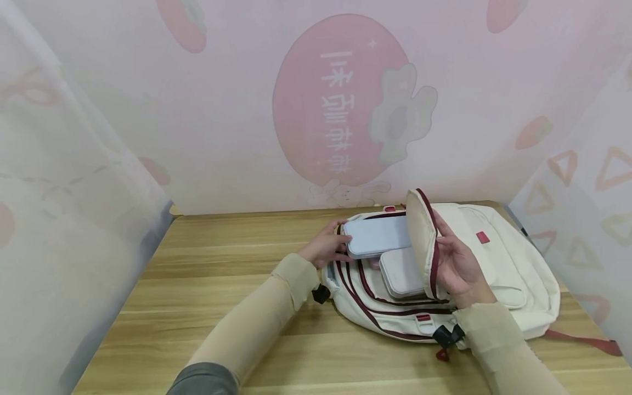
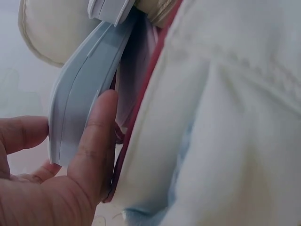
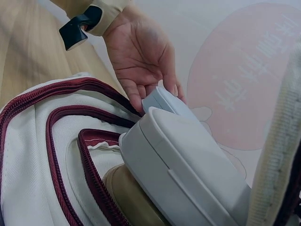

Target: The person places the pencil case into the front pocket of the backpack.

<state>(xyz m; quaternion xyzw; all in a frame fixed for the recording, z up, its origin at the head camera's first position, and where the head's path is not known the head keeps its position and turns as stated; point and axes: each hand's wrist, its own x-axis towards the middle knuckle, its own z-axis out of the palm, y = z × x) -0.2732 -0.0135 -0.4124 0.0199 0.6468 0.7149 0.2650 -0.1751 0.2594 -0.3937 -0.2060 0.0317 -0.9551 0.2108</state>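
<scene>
A white backpack with dark red zips lies on the wooden table, its front pocket unzipped. From the pocket a light blue case sticks out; beside it is a white case. My left hand holds the blue case by its left end, with thumb and fingers on opposite sides, as the left wrist view shows. At the raised pocket flap, my right hand grips the red-zipped edge; some fingertips are hidden behind it. The right wrist view shows the left hand, not the right.
An olive-brown item sits under the white case in the pocket. A red strap trails to the right over the wooden table. Behind stands a pink printed backdrop, with pale curtains at both sides.
</scene>
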